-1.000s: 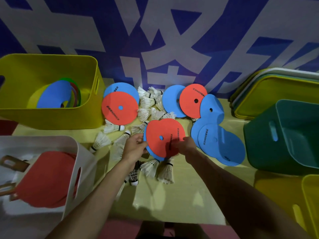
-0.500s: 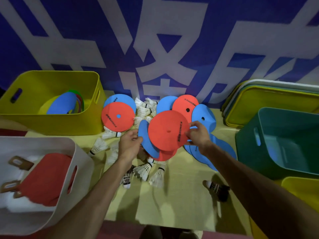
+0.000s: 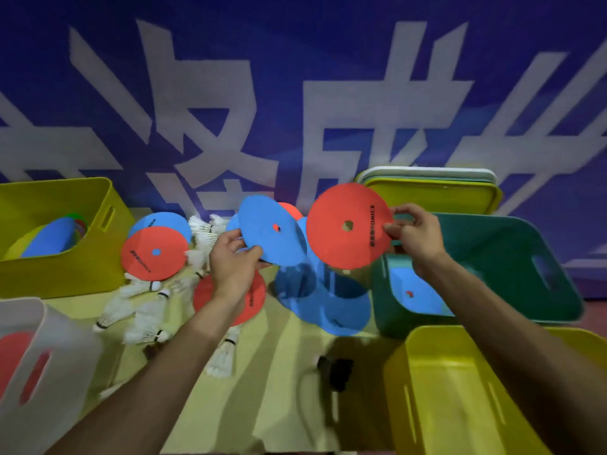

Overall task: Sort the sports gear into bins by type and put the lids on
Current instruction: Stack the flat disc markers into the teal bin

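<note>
Red disc [image 3: 349, 226] pinched in the right hand [image 3: 415, 234], blue disc [image 3: 272, 234] in the left hand [image 3: 231, 261]; next likely dropping them into a bin.

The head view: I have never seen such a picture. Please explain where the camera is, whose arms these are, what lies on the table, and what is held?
There is no machine here. The camera sits on a person's head and looks down, so the two arms are that person's own. The left hand holds a blue disc by its edge; the right hand holds a red disc. Both discs are lifted above the yellow table. On it lie more red and blue discs and a heap of white shuttlecocks. Around stand open bins: a yellow bin with discs inside, a green bin, a white bin and a nearer yellow one. Lids lean against the wall.
</note>
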Motion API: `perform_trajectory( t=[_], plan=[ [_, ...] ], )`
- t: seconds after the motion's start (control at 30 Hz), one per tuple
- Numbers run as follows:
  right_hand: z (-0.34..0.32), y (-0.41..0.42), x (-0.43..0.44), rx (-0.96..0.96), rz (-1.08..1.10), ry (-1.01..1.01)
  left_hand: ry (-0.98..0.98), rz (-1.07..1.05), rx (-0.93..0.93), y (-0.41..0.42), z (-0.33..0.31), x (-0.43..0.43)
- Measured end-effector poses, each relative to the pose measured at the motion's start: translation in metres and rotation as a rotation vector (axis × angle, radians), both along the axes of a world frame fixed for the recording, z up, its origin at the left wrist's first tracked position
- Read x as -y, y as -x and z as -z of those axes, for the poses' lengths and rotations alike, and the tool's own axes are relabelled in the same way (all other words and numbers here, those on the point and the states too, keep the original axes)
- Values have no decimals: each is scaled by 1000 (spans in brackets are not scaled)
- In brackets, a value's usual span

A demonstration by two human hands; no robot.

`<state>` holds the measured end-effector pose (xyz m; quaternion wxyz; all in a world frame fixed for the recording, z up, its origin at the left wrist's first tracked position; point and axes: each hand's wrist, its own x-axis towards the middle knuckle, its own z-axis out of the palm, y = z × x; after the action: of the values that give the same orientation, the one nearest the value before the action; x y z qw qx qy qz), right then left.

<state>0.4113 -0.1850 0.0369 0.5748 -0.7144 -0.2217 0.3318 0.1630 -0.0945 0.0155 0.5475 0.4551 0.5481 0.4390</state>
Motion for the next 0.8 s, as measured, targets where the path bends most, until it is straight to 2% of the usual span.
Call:
perform_trajectory(
  t=[0.1, 0.2, 0.37, 0.6, 0.8],
  plan=[
    [-5, -44, 36, -32, 75, -15, 95, 73, 118, -43, -2, 16],
    [-2, -85, 71, -15, 130, 19, 173, 125, 144, -82, -1, 35],
    [25, -132, 106, 54, 222, 153, 197, 145, 142, -118, 1, 62],
    [68, -148, 92, 198, -39, 449, 201, 123, 128, -120, 1, 78],
    [99, -136, 64, 294, -207, 535, 188, 149, 156, -114, -4, 76]
  ],
)
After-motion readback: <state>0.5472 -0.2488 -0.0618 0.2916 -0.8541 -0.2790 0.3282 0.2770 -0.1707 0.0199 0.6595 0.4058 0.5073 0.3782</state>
